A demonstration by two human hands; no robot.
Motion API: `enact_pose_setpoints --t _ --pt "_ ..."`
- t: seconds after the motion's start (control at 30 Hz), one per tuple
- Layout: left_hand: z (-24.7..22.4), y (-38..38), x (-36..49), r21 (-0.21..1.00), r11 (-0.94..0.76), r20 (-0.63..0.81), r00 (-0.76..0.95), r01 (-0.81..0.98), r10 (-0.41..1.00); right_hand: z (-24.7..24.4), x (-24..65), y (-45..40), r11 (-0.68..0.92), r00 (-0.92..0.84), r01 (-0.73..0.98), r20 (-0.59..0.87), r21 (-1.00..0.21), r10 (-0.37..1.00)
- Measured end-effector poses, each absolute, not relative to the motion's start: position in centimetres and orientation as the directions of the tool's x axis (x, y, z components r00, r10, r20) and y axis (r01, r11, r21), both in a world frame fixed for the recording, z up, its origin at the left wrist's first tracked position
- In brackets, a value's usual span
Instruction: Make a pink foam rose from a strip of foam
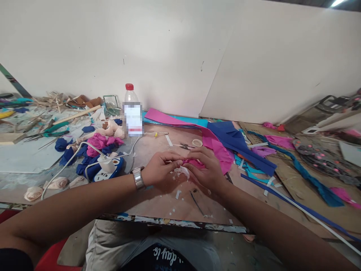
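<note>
Because pinched only by fingertips, rate the crumpled pink piece (194,163) as liable to slip or loosen on any easing of either hand. Find the left hand (162,165) with thumb and fingers pressed together on the left end of the piece. Find the right hand (206,165) clamped on the opposite end, fingers curled over, thumb nearer the body. See no gap at either grip. Place the piece between both hands, over the table (163,206); cannot tell cloth from paper.

Note a whitish scrap (184,171) just below the thumbs; cannot tell whether attached. Judge a tear possible there under uneven pulling. Note the long pink sheet (216,141) just beyond the right hand; cannot tell whether joined to the piece. If joined, consider a sharp tug likely to drag the piece from the grip.

Farther out, log a pale ring (197,143) beyond the fingers. To the left, log a power strip (119,166) near the watch (138,177), and a bottle (131,96) behind; judge both exposed to a knock from a wide arm swing.
</note>
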State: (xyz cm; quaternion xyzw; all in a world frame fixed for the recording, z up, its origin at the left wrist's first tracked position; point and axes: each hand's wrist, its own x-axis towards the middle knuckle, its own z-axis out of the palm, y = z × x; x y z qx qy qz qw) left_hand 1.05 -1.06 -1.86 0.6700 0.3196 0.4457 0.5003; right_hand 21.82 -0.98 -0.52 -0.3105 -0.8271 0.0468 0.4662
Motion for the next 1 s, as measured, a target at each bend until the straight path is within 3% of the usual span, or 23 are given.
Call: enact_pose_setpoints --t 0.2,0.53,1.0 --pt "-1.72 -0.98 1.05 0.961 -0.278 0.257 0.439 -0.019 0.861 -0.70 21.84 -0.96 0.840 -0.384 0.414 0.769 -0.350 0.510" --pt "-2.21 -1.04 1.29 0.981 -0.189 0.192 0.376 -0.045 0.907 -0.69 21.82 -1.06 0.817 -0.405 0.450 0.733 -0.361 0.547" --pt "-1.97 -1.05 1.32 0.976 -0.203 0.220 0.380 -0.085 0.898 -0.24 21.76 -1.12 0.802 -0.412 0.475 0.713 -0.363 0.567"
